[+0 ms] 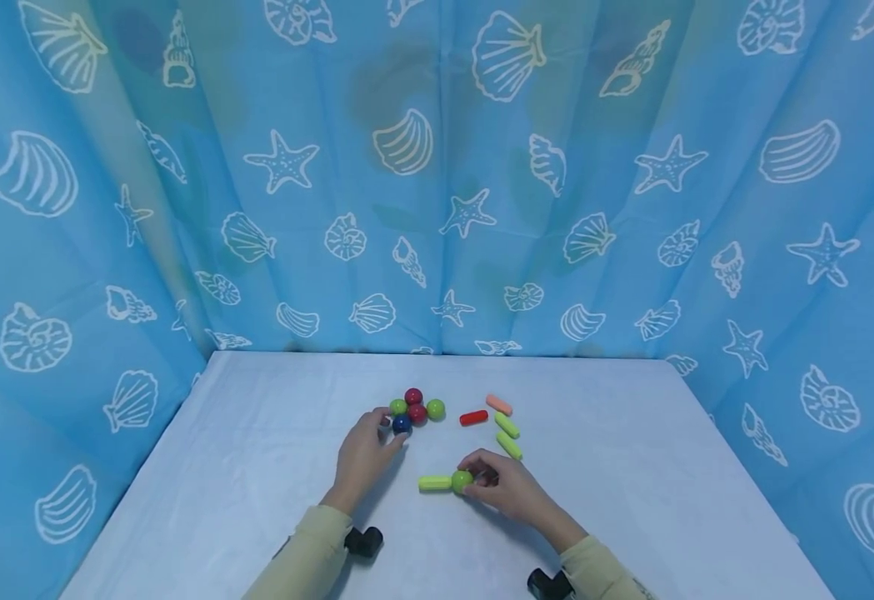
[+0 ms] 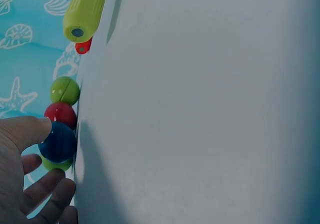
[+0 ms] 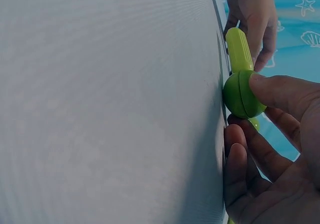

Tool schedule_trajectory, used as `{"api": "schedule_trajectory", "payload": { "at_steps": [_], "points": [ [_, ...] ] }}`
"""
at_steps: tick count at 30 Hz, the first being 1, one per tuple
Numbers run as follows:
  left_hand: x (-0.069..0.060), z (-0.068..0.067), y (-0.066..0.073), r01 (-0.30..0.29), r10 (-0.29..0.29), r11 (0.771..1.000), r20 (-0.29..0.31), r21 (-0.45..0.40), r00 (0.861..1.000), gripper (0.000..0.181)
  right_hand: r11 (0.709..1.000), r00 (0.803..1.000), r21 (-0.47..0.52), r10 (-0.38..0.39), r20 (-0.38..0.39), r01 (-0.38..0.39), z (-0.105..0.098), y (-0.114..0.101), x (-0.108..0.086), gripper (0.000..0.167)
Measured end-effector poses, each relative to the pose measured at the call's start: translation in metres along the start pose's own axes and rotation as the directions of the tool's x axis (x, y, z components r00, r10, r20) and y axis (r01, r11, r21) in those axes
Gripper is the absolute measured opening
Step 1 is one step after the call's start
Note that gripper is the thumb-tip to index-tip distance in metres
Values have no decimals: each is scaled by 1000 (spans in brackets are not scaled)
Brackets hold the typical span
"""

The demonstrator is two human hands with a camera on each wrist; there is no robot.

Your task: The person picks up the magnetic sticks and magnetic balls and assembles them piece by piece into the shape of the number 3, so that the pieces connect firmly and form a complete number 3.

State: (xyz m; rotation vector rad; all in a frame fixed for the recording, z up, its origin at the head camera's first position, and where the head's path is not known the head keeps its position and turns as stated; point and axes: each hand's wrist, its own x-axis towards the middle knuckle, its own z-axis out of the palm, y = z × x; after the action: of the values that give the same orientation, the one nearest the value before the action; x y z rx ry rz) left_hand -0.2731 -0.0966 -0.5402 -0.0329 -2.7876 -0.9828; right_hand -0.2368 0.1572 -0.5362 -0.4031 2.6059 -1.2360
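Note:
My right hand (image 1: pixel 510 490) pinches a green ball (image 3: pixel 244 94) between thumb and fingers. A yellow-green rod (image 1: pixel 435 483) lies end-on against that ball, pointing left. In the left wrist view, the rod's near end carries a small metal disc. Beside a cluster of balls my left hand (image 1: pixel 364 454) reaches in, thumb and fingers spread around a dark blue ball (image 1: pixel 402 424); whether they touch it I cannot tell. Next to the blue ball are two red balls (image 1: pixel 417 413) and a green ball (image 1: pixel 397 407), with another green ball (image 1: pixel 436 409) at the right.
Right of the balls lie a red rod (image 1: pixel 473 418), an orange rod (image 1: pixel 499 405) and two yellow-green rods (image 1: pixel 508 445). All are on a white-covered table (image 1: pixel 287 417). A blue curtain (image 1: pixel 347 192) with seashell prints hangs behind it and along both sides.

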Motion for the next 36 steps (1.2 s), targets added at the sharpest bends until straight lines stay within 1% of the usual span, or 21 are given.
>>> {"api": "schedule_trajectory", "payload": {
  "at_steps": [3, 7, 10, 15, 19, 29, 33, 36],
  "points": [
    [4, 3, 1, -10, 11, 1000, -14, 23, 1000, 45, 1000, 1000, 0, -2, -1, 2, 0, 1, 0, 30],
    [7, 6, 2, 0, 1, 999, -24, 32, 1000, 40, 1000, 1000, 5, -3, 0, 3, 0, 1, 0, 30],
    [8, 7, 1, -6, 6, 1000, -32, 24, 999, 39, 1000, 1000, 8, -1, -1, 1, 0, 1, 0, 31],
    [9, 8, -2, -31, 32, 999, -43, 24, 999, 34, 1000, 1000, 11, -2, -2, 2, 0, 1, 0, 30],
    [9, 9, -3, -31, 32, 999, -38, 32, 999, 32, 1000, 1000, 14, -4, -1, 4, 0, 2, 0, 30],
    [6, 9, -3, -17, 16, 1000, -31, -26, 999, 29, 1000, 1000, 11, -6, -1, 6, 0, 3, 0, 29],
    [5, 8, -4, -3, 2, 999, -18, -48, 1000, 28, 1000, 1000, 12, -2, -3, 2, 0, 2, 0, 30],
    [3, 6, -3, -3, 3, 998, -4, -61, 1000, 27, 1000, 1000, 10, 3, -4, -3, 0, 2, -1, 30]
  ]
}}
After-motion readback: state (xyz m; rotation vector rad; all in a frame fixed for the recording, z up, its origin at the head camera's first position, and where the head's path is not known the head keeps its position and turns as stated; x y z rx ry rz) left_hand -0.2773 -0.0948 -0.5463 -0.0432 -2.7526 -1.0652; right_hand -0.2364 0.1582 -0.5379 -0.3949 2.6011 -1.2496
